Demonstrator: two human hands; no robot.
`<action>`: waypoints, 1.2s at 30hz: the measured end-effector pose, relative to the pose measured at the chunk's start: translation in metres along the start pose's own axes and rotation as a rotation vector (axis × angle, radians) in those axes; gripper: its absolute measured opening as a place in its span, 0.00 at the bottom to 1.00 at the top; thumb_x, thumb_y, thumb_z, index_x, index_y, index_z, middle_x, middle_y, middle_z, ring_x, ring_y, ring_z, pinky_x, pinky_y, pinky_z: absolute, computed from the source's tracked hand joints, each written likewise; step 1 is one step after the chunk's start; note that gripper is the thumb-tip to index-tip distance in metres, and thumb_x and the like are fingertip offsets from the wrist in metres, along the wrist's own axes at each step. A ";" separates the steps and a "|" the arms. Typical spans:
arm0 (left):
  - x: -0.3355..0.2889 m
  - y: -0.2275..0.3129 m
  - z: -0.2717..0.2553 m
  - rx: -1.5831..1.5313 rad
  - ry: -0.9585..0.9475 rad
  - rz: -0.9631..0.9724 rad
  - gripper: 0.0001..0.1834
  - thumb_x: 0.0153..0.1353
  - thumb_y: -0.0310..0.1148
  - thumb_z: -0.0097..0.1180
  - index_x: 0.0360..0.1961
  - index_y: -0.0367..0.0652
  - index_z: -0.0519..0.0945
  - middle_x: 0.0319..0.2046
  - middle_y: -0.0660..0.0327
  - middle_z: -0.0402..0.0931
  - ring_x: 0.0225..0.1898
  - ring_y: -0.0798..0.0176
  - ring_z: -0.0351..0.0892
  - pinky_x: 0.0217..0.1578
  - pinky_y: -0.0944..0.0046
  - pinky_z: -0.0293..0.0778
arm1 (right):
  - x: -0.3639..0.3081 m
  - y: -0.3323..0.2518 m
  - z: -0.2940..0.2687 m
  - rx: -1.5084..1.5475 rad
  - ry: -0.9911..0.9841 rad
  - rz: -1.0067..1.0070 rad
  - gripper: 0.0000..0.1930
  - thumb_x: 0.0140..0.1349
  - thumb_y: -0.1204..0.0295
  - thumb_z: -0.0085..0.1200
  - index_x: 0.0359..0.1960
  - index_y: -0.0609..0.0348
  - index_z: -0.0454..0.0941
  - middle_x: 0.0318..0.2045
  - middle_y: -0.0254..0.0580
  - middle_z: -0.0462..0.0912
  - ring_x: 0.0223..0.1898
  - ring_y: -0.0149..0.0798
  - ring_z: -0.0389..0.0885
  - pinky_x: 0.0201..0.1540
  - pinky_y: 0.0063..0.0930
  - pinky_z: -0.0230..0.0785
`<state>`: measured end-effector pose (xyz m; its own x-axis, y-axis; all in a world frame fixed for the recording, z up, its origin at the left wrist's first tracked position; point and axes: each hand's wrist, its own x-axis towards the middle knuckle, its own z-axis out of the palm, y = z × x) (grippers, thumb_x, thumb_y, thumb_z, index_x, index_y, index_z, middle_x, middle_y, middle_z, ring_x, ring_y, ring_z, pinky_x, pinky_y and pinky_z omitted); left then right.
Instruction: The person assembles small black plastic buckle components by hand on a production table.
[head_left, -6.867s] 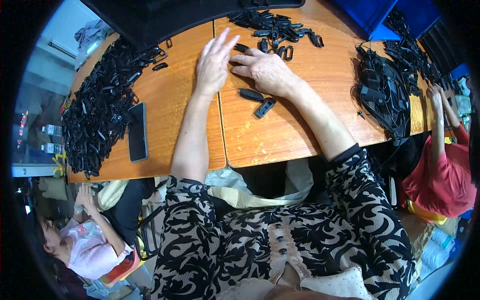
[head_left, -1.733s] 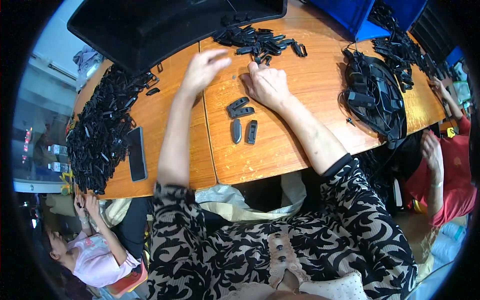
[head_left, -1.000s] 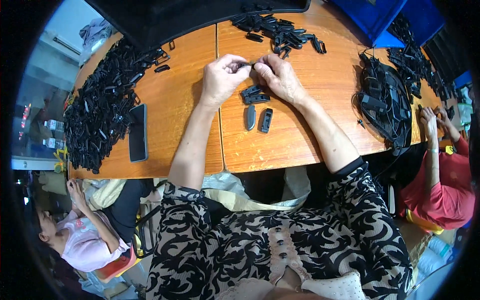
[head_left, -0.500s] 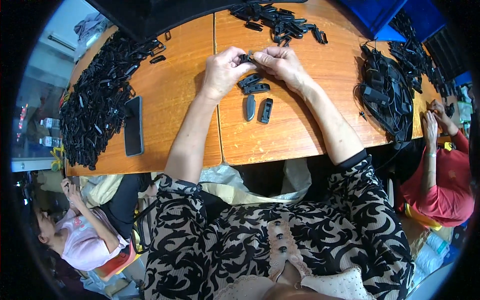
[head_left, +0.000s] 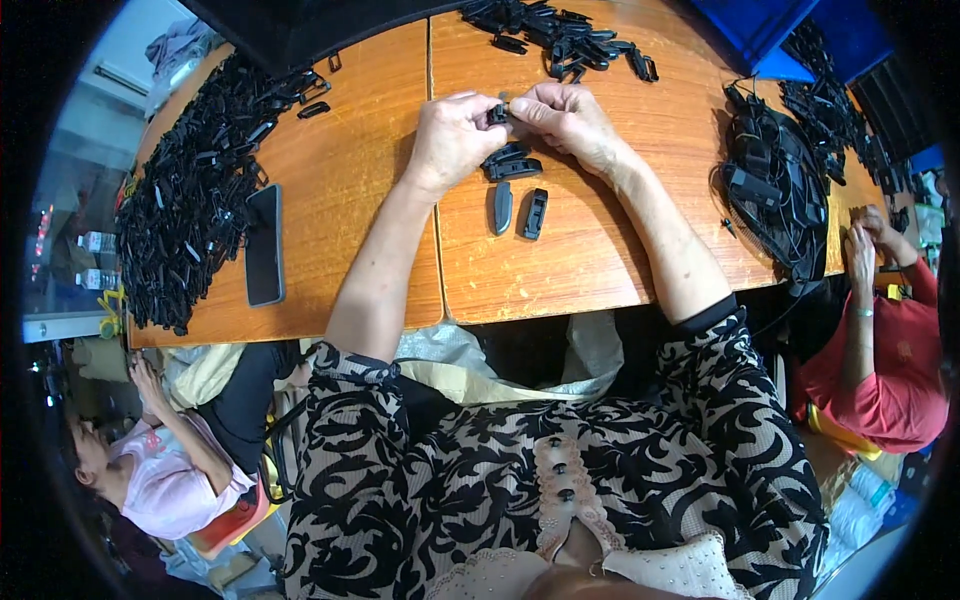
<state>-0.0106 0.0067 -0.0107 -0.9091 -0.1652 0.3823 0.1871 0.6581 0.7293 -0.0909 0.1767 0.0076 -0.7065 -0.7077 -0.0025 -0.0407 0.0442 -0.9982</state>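
My left hand (head_left: 455, 140) pinches a small black plastic part (head_left: 497, 114) between thumb and fingers, above the far middle of the wooden table (head_left: 350, 240). Against the part's right side, my right hand (head_left: 565, 125) is closed in a pinch; what sits between its fingertips is too small to make out. Just below the hands lie two black plastic pieces (head_left: 514, 169) close together. Nearer to me rest a smooth dark grey oval piece (head_left: 502, 208) and a black slotted piece (head_left: 535, 214), side by side and apart.
A large heap of black plastic parts (head_left: 190, 200) covers the left side, with a phone (head_left: 264, 245) beside it. More parts (head_left: 560, 40) lie at the back. A black mesh bag (head_left: 775, 190) with cables is at right. Co-workers sit left (head_left: 185, 480) and right (head_left: 885, 370).
Both hands stay together at nearly the same spot. The black part between my fingers has turned slightly, and the fingers have shifted a little around it.
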 end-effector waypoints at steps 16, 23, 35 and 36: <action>0.003 0.004 0.006 0.020 -0.009 0.111 0.14 0.49 0.27 0.69 0.39 0.41 0.87 0.24 0.63 0.79 0.24 0.71 0.75 0.27 0.68 0.74 | 0.006 0.010 -0.004 -0.251 0.141 0.050 0.14 0.57 0.61 0.67 0.22 0.58 0.80 0.18 0.29 0.75 0.21 0.24 0.67 0.25 0.22 0.57; 0.003 0.009 -0.019 -0.514 -0.220 -0.177 0.18 0.50 0.22 0.69 0.45 0.43 0.87 0.29 0.67 0.76 0.27 0.76 0.73 0.29 0.73 0.72 | -0.007 -0.008 -0.015 0.042 -0.190 0.072 0.17 0.63 0.55 0.63 0.32 0.59 0.82 0.21 0.30 0.79 0.23 0.24 0.70 0.26 0.20 0.60; 0.023 0.002 -0.028 -0.074 -0.456 -0.046 0.22 0.44 0.31 0.75 0.44 0.43 0.87 0.43 0.63 0.78 0.34 0.70 0.73 0.40 0.69 0.73 | 0.003 0.017 -0.046 -1.115 0.458 -0.224 0.22 0.65 0.48 0.52 0.44 0.54 0.79 0.39 0.57 0.83 0.39 0.55 0.84 0.38 0.49 0.75; 0.036 0.007 -0.028 -0.027 -0.504 -0.081 0.27 0.43 0.35 0.75 0.49 0.44 0.85 0.49 0.61 0.78 0.37 0.67 0.75 0.44 0.67 0.74 | 0.003 0.024 -0.051 -1.121 0.484 -0.247 0.21 0.65 0.49 0.52 0.42 0.55 0.78 0.36 0.58 0.84 0.37 0.56 0.84 0.37 0.50 0.75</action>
<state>-0.0316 -0.0155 0.0238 -0.9863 0.1647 0.0079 0.1125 0.6374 0.7623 -0.1301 0.2111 -0.0130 -0.7722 -0.4611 0.4372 -0.6212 0.6926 -0.3667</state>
